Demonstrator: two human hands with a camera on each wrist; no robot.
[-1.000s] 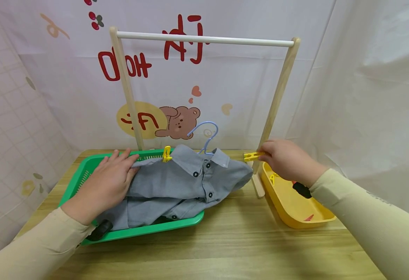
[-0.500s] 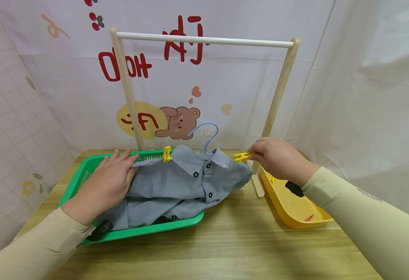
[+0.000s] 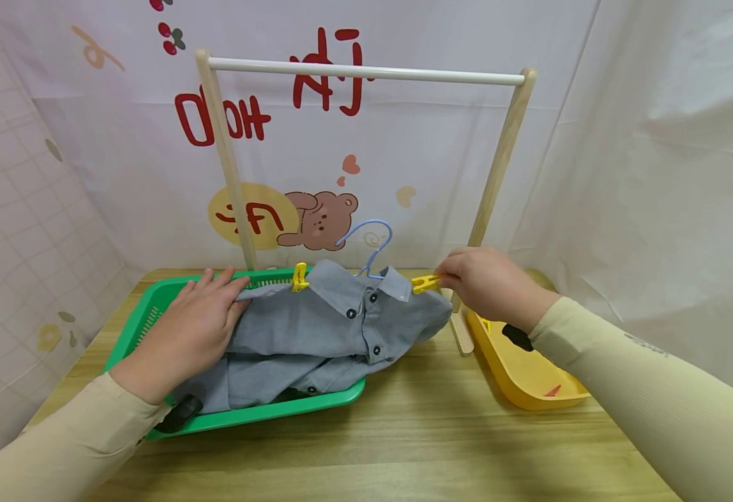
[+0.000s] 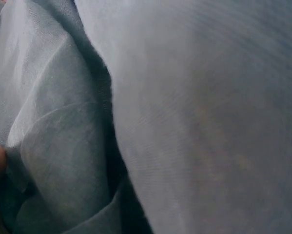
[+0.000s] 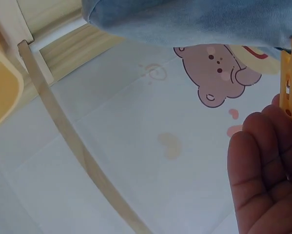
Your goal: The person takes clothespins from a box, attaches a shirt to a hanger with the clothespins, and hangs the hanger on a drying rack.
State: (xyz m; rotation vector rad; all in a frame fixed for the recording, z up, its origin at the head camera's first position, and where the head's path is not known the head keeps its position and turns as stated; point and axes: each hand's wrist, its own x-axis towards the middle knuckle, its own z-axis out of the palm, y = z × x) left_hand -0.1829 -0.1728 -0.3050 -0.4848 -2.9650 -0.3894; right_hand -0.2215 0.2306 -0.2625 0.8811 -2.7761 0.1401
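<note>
A grey button-up shirt [image 3: 297,324] lies over the green basket [image 3: 260,415], its right shoulder beyond the rim. A blue hanger [image 3: 375,240] pokes out of its collar. One yellow clothespin [image 3: 300,277] stands on the left shoulder beside the collar. My left hand [image 3: 187,335] rests on the shirt's left side, fingers stretched towards the back rim; its thumb is hidden in the head view. My right hand [image 3: 498,286] pinches a second yellow clothespin [image 3: 426,283], whose front end meets the right shoulder next to the collar. Mostly cloth fills the left wrist view.
A wooden rack with a white rod [image 3: 366,71] stands behind the shirt. At the right sits a yellow bin [image 3: 517,390] with a red piece [image 3: 552,391] inside, partly behind my right arm. Wood-grain tabletop [image 3: 404,439] extends in front.
My right hand has moved left with the clothespin, from beside the rack's right post to the shirt's right shoulder. The left hand and shirt have stayed put.
</note>
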